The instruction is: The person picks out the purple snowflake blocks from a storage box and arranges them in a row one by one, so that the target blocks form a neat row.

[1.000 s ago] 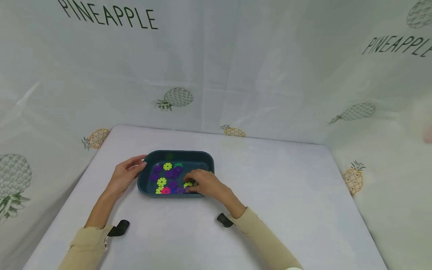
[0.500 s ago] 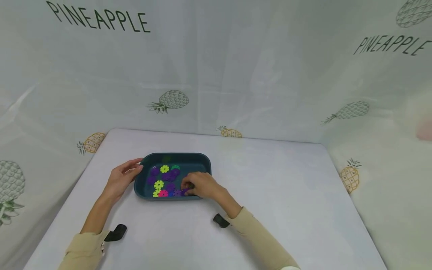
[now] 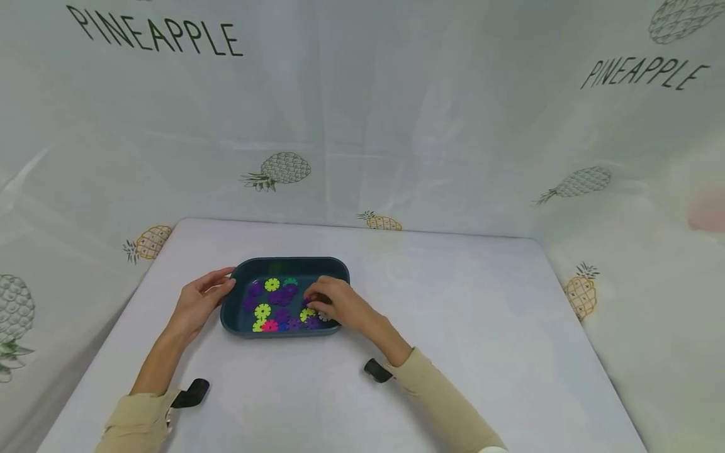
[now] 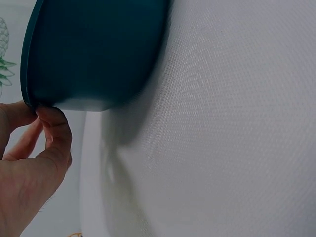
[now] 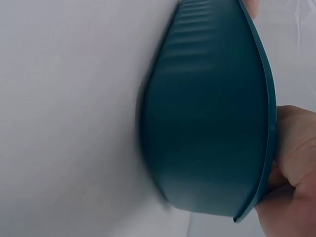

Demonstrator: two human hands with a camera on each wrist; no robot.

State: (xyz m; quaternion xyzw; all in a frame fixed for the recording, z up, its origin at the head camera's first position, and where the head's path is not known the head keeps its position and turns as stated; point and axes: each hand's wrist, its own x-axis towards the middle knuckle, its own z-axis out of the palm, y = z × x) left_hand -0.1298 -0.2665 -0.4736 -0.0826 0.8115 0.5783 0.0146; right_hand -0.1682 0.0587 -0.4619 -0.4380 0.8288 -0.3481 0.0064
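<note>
A dark teal tray (image 3: pixel 283 334) stands on the white table with purple, yellow, green, pink and blue toothed plastic discs in it. My left hand (image 3: pixel 195 304) holds the tray's left end; in the left wrist view, the thumb and fingers (image 4: pixel 53 121) meet at its rim. Over the right part of the tray my right hand (image 3: pixel 340 304) reaches in, thumb and index finger pinching a purple toothed disc (image 3: pixel 307 302). Just below those fingertips lie a yellow disc (image 3: pixel 307 314) and a pale disc (image 3: pixel 324 316). The tray wall hides the right fingertips in the right wrist view.
The white table (image 3: pixel 453 327) extends to the right and in front of the tray. Behind it hangs a pale curtain (image 3: pixel 453 126) printed with pineapples. Black wrist cameras (image 3: pixel 191 393) sit by both sleeves, low over the table.
My right hand has lifted slightly from the tray's front corner, bringing yellow and pale discs into sight beneath it. The left hand stays on the rim. The head view has shifted a little.
</note>
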